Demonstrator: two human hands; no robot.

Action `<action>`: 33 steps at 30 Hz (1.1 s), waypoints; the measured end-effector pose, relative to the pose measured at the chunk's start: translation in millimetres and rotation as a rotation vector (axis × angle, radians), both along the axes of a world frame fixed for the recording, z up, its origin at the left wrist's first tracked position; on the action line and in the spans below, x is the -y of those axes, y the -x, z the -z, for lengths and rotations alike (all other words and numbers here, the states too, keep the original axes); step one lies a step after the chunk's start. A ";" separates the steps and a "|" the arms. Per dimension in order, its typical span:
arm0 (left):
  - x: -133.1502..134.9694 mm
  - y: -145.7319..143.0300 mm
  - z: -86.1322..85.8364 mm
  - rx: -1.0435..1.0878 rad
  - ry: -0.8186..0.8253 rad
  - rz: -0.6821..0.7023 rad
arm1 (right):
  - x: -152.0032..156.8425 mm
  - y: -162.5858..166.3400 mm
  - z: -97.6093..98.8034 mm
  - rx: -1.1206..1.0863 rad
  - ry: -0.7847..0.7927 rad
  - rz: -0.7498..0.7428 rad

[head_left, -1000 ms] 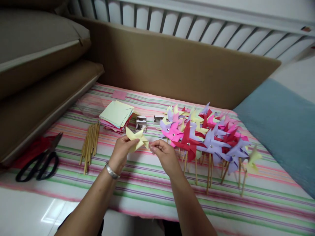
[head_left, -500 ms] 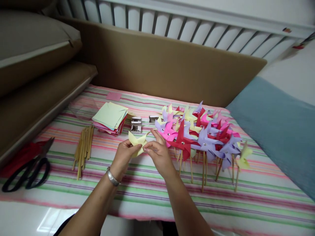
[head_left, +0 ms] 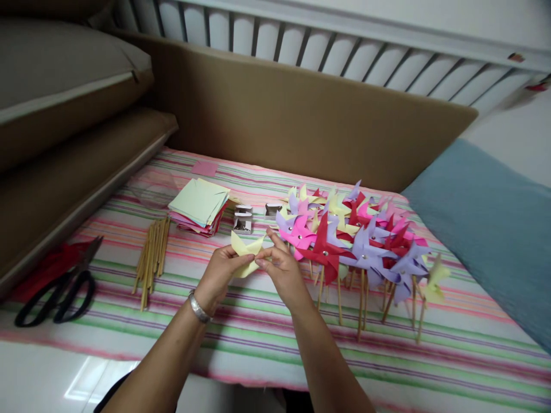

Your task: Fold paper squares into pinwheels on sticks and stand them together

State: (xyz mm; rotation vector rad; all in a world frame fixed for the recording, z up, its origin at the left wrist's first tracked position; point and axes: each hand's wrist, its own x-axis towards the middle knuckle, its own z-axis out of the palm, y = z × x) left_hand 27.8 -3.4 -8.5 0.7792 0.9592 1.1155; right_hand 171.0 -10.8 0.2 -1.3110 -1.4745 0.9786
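Observation:
Both my hands meet over a striped cloth [head_left: 267, 338]. My left hand [head_left: 219, 272], with a silver bracelet at the wrist, is closed on a pale yellow paper pinwheel head [head_left: 244, 250]. My right hand [head_left: 282, 269] pinches the same paper at its right side with thumb and fingertips. Just right of my hands lies a heap of finished pinwheels [head_left: 357, 241] in pink, red, purple and yellow on wooden sticks.
A stack of coloured paper squares [head_left: 200, 205] lies behind my hands, with small metal pieces [head_left: 243, 219] beside it. A bundle of wooden sticks [head_left: 151, 258] and black scissors [head_left: 55, 292] lie to the left. A brown cushion edge [head_left: 301, 120] runs behind; a blue cushion [head_left: 495, 223] is at right.
My right hand has moved left from beside the yellow paper onto it and now pinches it together with my left hand. The paper's folded points have shifted in my fingers.

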 end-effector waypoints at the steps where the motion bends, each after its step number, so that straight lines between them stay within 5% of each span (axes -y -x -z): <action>1: 0.0 0.1 0.3 0.004 -0.002 0.001 | -0.1 0.2 -0.3 -0.001 0.003 0.006; 11: -0.1 -0.4 -2.5 -0.015 -0.018 -0.039 | 0.0 1.6 1.2 0.025 -0.043 0.021; 24: 2.8 -1.7 -6.5 0.036 0.002 -0.010 | 1.2 2.9 3.0 -0.336 0.273 -0.017; 33: 2.5 -2.3 -0.8 0.035 0.036 -0.007 | 0.2 6.8 10.1 -0.448 0.304 0.060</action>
